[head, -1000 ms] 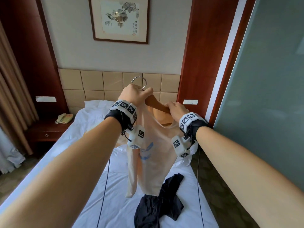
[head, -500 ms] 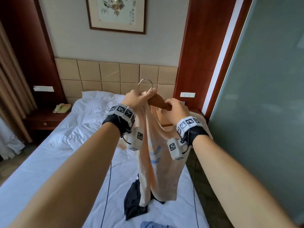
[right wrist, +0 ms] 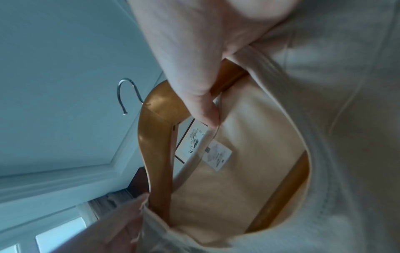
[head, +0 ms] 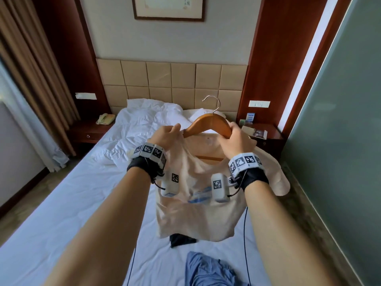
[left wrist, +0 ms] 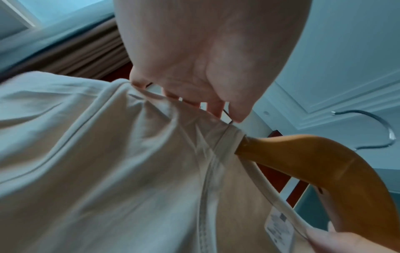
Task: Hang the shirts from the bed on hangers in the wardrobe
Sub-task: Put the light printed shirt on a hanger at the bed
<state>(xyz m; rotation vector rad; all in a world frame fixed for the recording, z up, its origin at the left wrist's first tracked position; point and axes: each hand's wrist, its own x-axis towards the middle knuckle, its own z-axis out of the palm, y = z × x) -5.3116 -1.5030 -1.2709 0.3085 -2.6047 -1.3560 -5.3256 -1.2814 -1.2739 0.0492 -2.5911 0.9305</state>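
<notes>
A cream T-shirt (head: pixel 198 205) with a blue print hangs in front of me on a wooden hanger (head: pixel 208 123) with a metal hook (head: pixel 214 103), held up over the bed. My left hand (head: pixel 167 137) pinches the shirt's left shoulder by the collar (left wrist: pixel 164 102), at the hanger's left end (left wrist: pixel 281 150). My right hand (head: pixel 235 139) grips the hanger's right arm (right wrist: pixel 155 154) together with the collar (right wrist: pixel 216 130); the neck label (right wrist: pixel 218 154) shows inside. A black shirt (head: pixel 181 239) and a blue shirt (head: pixel 208 269) lie on the bed (head: pixel 72 203) below.
Padded headboard (head: pixel 171 83) and pillows (head: pixel 152 112) lie ahead. A nightstand with a phone (head: pixel 105 118) stands left, another nightstand (head: pixel 261 133) right. A frosted glass panel (head: pixel 340 141) runs along the right side, curtains (head: pixel 24 69) on the left.
The hanger and shirt have turned to face me broadside and dropped lower. My left hand moved from the hook area to the shirt's left shoulder. The view tilted down, revealing the blue shirt.
</notes>
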